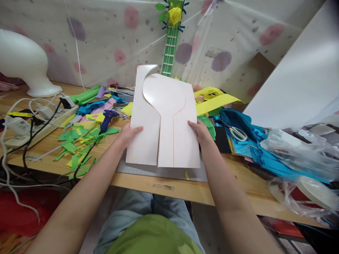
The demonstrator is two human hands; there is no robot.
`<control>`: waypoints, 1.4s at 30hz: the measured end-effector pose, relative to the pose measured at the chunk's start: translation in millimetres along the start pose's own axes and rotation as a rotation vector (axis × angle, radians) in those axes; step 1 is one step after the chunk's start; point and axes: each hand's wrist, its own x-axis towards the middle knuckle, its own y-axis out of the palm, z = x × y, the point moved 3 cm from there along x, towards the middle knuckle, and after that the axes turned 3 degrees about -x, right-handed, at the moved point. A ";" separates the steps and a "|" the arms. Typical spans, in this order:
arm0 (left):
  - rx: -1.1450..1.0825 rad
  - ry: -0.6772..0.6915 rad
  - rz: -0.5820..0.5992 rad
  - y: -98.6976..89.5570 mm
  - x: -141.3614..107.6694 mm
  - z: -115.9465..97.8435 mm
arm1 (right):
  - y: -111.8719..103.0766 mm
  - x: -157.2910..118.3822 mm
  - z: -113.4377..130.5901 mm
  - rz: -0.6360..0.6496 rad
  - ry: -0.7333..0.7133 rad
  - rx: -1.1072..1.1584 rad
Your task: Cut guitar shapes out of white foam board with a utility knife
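A white board (182, 91) is held up over the grey cutting mat (196, 175), tilted toward me. A curved cut splits its left part from the rest, from the bottom edge up to a curled tip at the top. On the right part runs an orange drawn line, straight below and curving outward above. My left hand (129, 135) grips the left edge, thumb on the front. The right edge is pinched by my right hand (200, 131), thumb also in front. The other fingers of both hands are mostly hidden behind the board.
Left are green and yellow paper scraps (76, 144), a blue glue gun (107, 118), a power strip (47, 127) with cables and a white foam head (26, 63). Right lie scissors (237, 134), blue paper (235, 118) and a tape roll (315, 192). Behind stands a green paper guitar neck (169, 51).
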 end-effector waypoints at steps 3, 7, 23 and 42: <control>0.061 -0.062 -0.055 1.9 -0.7 0.7 | -8.0 1.5 0.2 -0.065 -0.135 -0.044; 0.083 -0.074 -0.110 4.7 0.9 3.6 | -14.7 3.8 0.7 -0.088 -0.211 -0.097; 0.115 0.224 -0.284 -18.6 9.2 -38.3 | -56.8 7.1 55.5 -0.398 -0.280 -0.090; 0.204 0.268 -0.397 -43.2 17.8 -37.2 | -62.0 6.7 26.3 -0.093 -0.086 -0.256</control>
